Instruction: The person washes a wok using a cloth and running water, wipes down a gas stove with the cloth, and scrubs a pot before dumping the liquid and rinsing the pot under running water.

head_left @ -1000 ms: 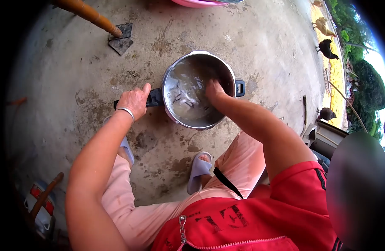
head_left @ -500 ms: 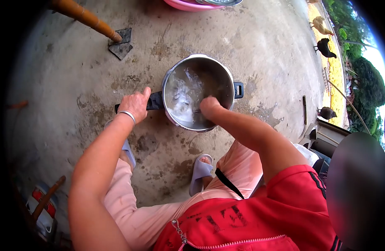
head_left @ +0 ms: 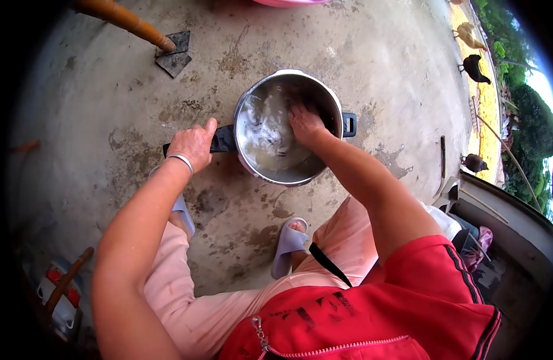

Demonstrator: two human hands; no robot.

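Note:
A metal pressure cooker pot (head_left: pixel 246 157) without a lid stands on the concrete floor, with cloudy, rippling water inside. My left hand (head_left: pixel 191 146) is closed around its long black handle (head_left: pixel 223 139), thumb on top. Inside the pot, my right hand (head_left: pixel 306 125) reaches down to the water near the far right wall. Its fingers look stretched out, though the tips are hard to see against the water and shine. I see nothing held in it. A short black side handle (head_left: pixel 349 125) sticks out on the pot's right.
A pink basin (head_left: pixel 291 2) shows at the top edge. A bamboo pole (head_left: pixel 129 27) rests on dark tile pieces at upper left. My slippered foot (head_left: pixel 289 246) is close below the pot. Several chickens, including a black one (head_left: pixel 474 69), stand at the right beyond a stick (head_left: pixel 442 157).
My right hand has moved up and away from me inside the pot, and its fingers have straightened. The pot has shifted slightly. My left hand keeps its hold on the handle.

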